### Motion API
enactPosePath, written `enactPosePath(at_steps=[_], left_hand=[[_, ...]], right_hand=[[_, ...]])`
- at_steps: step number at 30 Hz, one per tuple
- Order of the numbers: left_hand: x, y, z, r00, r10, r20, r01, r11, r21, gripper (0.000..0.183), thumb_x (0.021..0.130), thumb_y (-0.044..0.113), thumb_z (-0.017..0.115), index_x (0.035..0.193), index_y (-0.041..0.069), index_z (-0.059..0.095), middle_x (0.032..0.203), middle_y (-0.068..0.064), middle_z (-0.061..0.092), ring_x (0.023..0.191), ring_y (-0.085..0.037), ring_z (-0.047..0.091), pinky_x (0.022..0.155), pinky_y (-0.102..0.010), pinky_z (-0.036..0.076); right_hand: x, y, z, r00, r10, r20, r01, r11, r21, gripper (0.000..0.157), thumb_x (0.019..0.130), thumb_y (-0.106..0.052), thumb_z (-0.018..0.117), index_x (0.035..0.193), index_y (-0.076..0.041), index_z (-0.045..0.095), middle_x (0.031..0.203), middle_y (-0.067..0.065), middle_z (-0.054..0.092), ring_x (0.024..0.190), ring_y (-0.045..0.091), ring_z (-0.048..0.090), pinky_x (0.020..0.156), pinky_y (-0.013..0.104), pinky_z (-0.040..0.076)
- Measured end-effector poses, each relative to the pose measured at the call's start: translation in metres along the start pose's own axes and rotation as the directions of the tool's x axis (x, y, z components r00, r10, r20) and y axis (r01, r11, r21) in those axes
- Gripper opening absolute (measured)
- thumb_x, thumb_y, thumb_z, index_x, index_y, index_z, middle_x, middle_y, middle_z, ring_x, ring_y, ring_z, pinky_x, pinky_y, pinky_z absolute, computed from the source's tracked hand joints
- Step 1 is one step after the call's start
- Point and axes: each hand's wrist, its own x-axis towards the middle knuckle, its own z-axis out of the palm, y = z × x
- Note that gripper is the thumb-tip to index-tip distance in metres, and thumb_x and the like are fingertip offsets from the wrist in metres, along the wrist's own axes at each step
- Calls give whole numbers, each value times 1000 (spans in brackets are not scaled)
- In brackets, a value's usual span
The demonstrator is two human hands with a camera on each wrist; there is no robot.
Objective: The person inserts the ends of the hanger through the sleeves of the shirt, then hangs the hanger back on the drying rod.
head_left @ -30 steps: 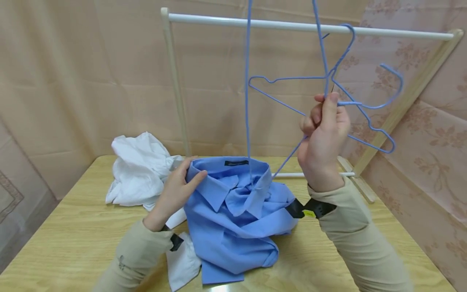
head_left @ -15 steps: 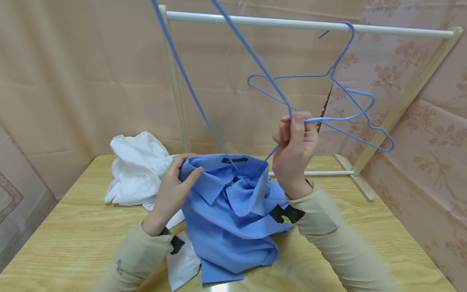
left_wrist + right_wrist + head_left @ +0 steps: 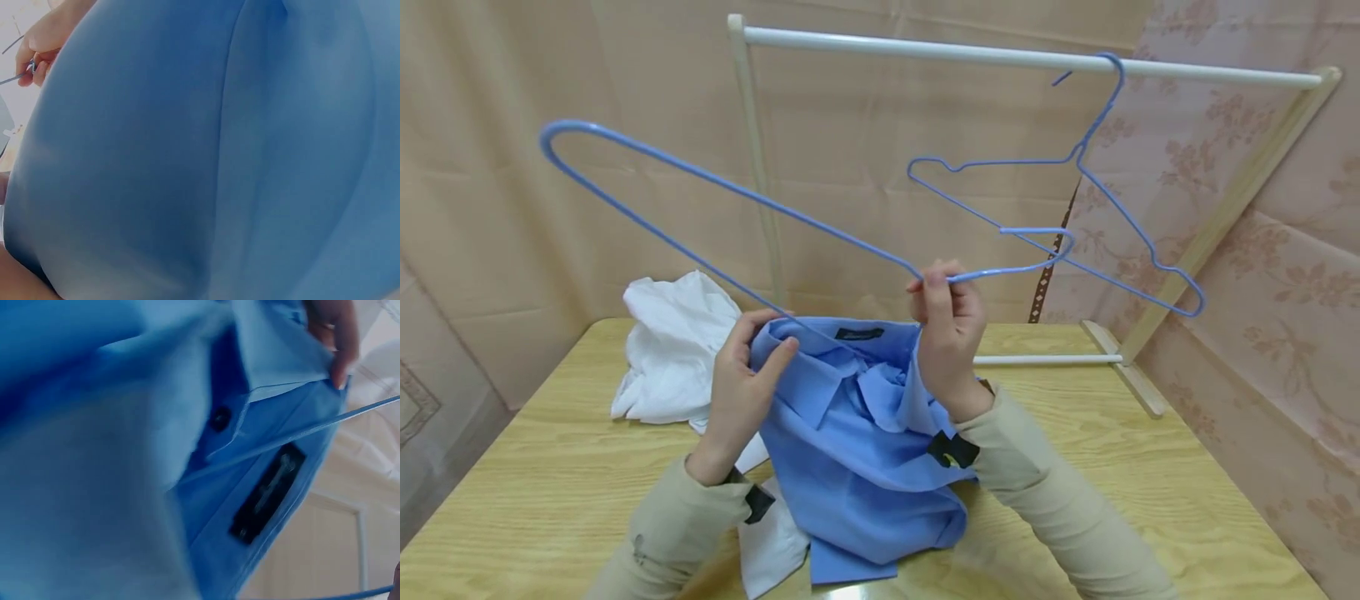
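Observation:
A blue collared shirt is bunched on the table, its collar raised and spread, with a dark label inside the neck. My left hand grips the collar's left side, thumb in front and fingers behind. With my right hand I pinch a blue wire hanger at the base of its hook. One hanger end points up and left, while the lower bar runs down into the neck opening; the other end is hidden inside the shirt. In the left wrist view, blue cloth covers most of the picture.
Behind the shirt stands a rack with a white top rail and wooden posts. Another blue hanger hangs from it at the right. A crumpled white garment lies at the back left, and white cloth shows beside the shirt.
My right hand has moved left and down, tilting the hanger so its free end swings left and lower. The collar and my left hand have shifted slightly left.

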Motion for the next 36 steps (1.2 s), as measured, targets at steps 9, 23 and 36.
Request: enactPosePath(at_steps=[9, 23, 36], left_hand=[[-2, 3, 3, 998, -5, 63, 8, 999, -38, 29, 88, 0, 51, 117, 0, 50, 114, -7, 55, 102, -11, 51, 88, -18, 38], [-3, 12, -3, 998, 56, 27, -54, 994, -91, 25, 90, 1, 51, 114, -5, 48, 111, 1, 56, 101, -13, 52, 86, -20, 39], [-1, 22, -15, 981, 179, -68, -190, 960, -205, 31, 86, -1, 58, 116, -5, 51, 105, -4, 59, 93, -12, 57, 81, -18, 46]], right_hand=[[36, -64, 57, 973, -50, -227, 103, 967, 231, 36, 94, 0, 24, 68, -9, 46, 56, -3, 28, 44, 7, 19, 43, 18, 15], [10, 36, -3, 987, 157, 23, -158, 962, 222, 23, 97, -14, 41, 75, -6, 40, 59, 1, 25, 42, 14, 18, 39, 25, 14], [23, -49, 12, 929, 283, 239, -183, 912, -367, 34, 93, -7, 44, 60, 1, 38, 51, -7, 32, 44, 7, 29, 43, 22, 19]])
